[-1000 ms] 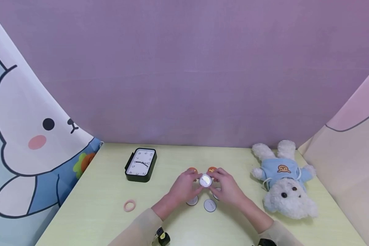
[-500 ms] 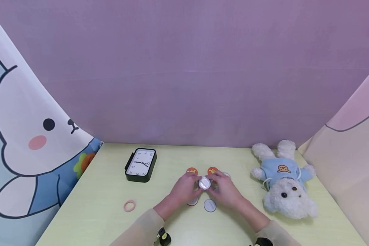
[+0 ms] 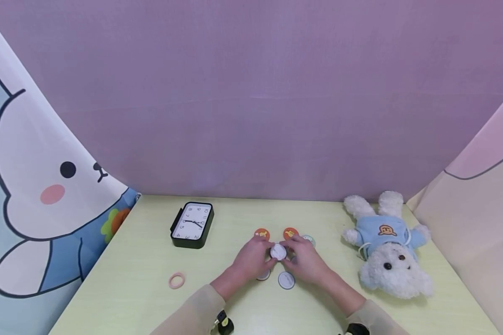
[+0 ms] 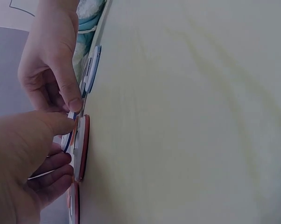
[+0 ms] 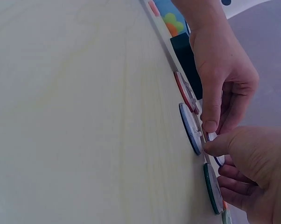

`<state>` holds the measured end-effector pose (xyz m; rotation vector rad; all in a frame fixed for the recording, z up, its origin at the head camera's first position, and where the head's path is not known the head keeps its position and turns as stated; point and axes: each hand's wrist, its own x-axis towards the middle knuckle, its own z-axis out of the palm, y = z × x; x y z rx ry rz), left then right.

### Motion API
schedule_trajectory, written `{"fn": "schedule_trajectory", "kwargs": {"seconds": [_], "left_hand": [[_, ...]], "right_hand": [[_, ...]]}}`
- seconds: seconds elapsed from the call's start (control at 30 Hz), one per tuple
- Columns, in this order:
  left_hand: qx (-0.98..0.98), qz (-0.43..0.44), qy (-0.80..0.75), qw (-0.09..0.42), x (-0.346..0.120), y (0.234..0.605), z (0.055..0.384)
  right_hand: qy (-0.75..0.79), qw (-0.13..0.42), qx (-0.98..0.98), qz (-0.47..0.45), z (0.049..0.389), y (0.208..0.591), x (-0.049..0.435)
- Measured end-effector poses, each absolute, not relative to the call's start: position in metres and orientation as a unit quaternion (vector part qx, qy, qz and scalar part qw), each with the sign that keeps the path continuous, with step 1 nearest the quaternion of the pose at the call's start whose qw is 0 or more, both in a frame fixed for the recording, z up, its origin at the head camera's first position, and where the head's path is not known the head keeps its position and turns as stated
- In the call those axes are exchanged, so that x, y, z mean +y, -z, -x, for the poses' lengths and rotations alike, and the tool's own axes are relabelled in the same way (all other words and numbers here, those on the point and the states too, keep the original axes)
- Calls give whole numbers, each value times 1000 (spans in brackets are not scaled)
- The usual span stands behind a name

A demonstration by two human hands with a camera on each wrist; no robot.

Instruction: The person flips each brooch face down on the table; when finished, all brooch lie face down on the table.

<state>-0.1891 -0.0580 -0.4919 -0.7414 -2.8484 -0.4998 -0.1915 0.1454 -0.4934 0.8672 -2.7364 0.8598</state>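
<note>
Between both hands a round badge is held, its whitish back up with a faint line across it. My left hand pinches its left edge with thumb and fingers. On the opposite edge my right hand pinches it too. In the right wrist view the badge's dark blue rim shows beside the thumbs. Below the hands lie a white-backed badge and another badge partly covered by the left hand. Beyond them are two orange badges and a pale blue badge.
A black clock lies face up at the back left. Nearer the front left is a pink ring. A white plush toy in a blue hoodie lies at the right of the pale table. A purple backdrop rises behind.
Both hands have moved slightly toward the body with the badge, and its face has lost its bright glare. The orange badges and the pale blue one show more fully now.
</note>
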Motion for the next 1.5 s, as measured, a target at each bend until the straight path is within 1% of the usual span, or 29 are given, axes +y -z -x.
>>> {"fn": "schedule_trajectory", "kwargs": {"seconds": [0.17, 0.53, 1.03, 1.17, 1.37, 1.5], "left_hand": [[-952, 246, 166, 77, -58, 492, 188], [-958, 236, 156, 55, -57, 489, 186], [-958, 242, 148, 49, -60, 492, 190], [-958, 240, 147, 58, -65, 486, 195], [-954, 212, 198, 71, -77, 478, 207], [-953, 191, 224, 69, -82, 478, 216]], "right_hand": [[-273, 69, -915, -287, 192, 494, 144], [-261, 67, -919, -287, 190, 493, 142], [-257, 59, -923, -280, 191, 493, 141], [-274, 59, -920, -273, 194, 490, 141], [-291, 90, -911, -277, 204, 484, 140], [-293, 86, -911, -278, 211, 481, 137]]}}
